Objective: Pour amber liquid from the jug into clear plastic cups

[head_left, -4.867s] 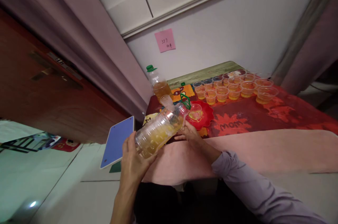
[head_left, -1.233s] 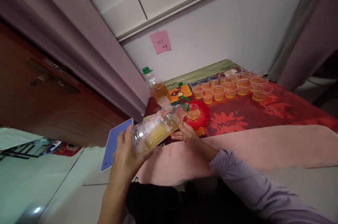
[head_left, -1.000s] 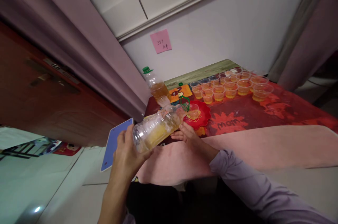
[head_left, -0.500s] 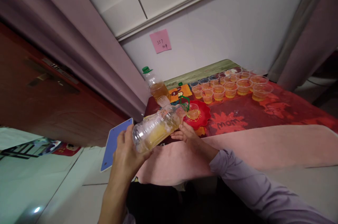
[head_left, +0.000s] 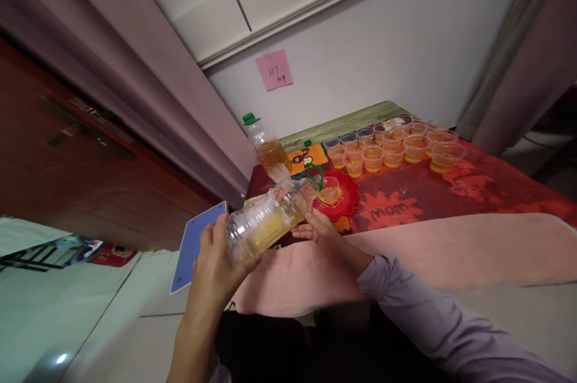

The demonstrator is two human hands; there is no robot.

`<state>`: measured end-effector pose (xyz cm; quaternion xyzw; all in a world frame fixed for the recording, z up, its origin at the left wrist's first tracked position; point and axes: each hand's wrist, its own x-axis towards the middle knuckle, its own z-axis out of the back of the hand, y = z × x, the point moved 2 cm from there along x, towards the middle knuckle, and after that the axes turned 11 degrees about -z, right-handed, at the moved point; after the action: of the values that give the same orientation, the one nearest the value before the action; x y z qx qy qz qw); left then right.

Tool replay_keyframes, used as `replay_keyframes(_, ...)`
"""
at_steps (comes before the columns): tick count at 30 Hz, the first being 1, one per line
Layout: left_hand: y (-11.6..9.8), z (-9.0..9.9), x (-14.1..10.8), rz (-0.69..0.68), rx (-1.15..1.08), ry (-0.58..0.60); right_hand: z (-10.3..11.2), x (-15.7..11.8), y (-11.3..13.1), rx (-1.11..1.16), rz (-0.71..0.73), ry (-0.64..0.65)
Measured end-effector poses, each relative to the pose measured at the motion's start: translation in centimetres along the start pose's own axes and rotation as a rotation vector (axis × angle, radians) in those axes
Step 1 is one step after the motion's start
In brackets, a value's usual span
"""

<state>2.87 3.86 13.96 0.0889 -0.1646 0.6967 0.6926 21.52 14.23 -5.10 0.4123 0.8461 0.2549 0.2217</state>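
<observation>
A clear plastic bottle (head_left: pixel 270 220) with yellow liquid lies tilted, its neck pointing right toward a small clear cup (head_left: pixel 330 189) on a red scalloped plate (head_left: pixel 349 193). My left hand (head_left: pixel 219 260) is wrapped round the bottle's base end. Near the neck, my right hand (head_left: pixel 318 228) supports the bottle from below, thumb and forefinger against it and the other fingers partly spread. A green handle (head_left: pixel 316 175) shows at the bottle's neck. The cup holds some liquid.
Several clear cups with yellow liquid (head_left: pixel 393 154) stand in rows at the back right. Behind the bottle is a green-capped bottle (head_left: pixel 270 151) of amber liquid. A pink cloth (head_left: pixel 451 251) covers the front edge; a blue board (head_left: pixel 198 245) is at left.
</observation>
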Motion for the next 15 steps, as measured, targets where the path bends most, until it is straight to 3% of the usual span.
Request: replay_keyframes(15,0.27,-0.54,-0.12,0.028,-0.023,0.018,0.02,-0.09,0.09,-0.014,-0.012,-0.037)
